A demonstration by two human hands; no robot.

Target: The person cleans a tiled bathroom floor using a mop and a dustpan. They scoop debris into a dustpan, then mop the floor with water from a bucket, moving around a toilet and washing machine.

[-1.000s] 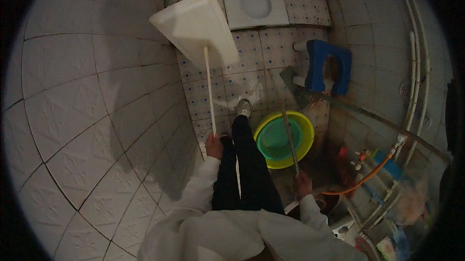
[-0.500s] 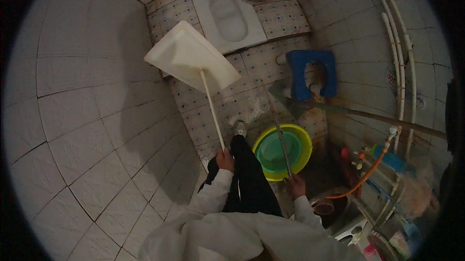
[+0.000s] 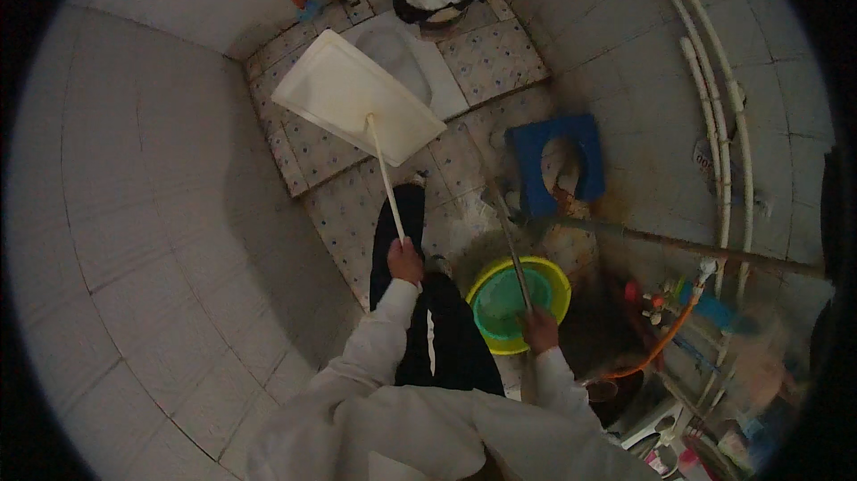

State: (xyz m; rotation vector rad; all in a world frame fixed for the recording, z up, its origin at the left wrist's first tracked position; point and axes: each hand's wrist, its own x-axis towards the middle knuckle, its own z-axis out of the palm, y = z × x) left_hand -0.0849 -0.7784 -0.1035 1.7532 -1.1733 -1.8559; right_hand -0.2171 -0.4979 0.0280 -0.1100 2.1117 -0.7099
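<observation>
Off-white and rectangular, the dustpan [image 3: 353, 99] has a slender pale handle [image 3: 386, 179].

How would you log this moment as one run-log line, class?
left hand: gripping pale stick, white rectangular panel at far end | right hand: gripping thin rod | nearby: yellow basin, blue stool

Small tiled washroom. Diagnostic features: squat toilet [image 3: 415, 61] set into a raised patterned floor [image 3: 495, 52]; bag-lined waste bin [image 3: 398, 0] just beside it; pale tiled walls [image 3: 152, 168] standing close around me; white pipes [image 3: 736, 97] exposed at right.
</observation>
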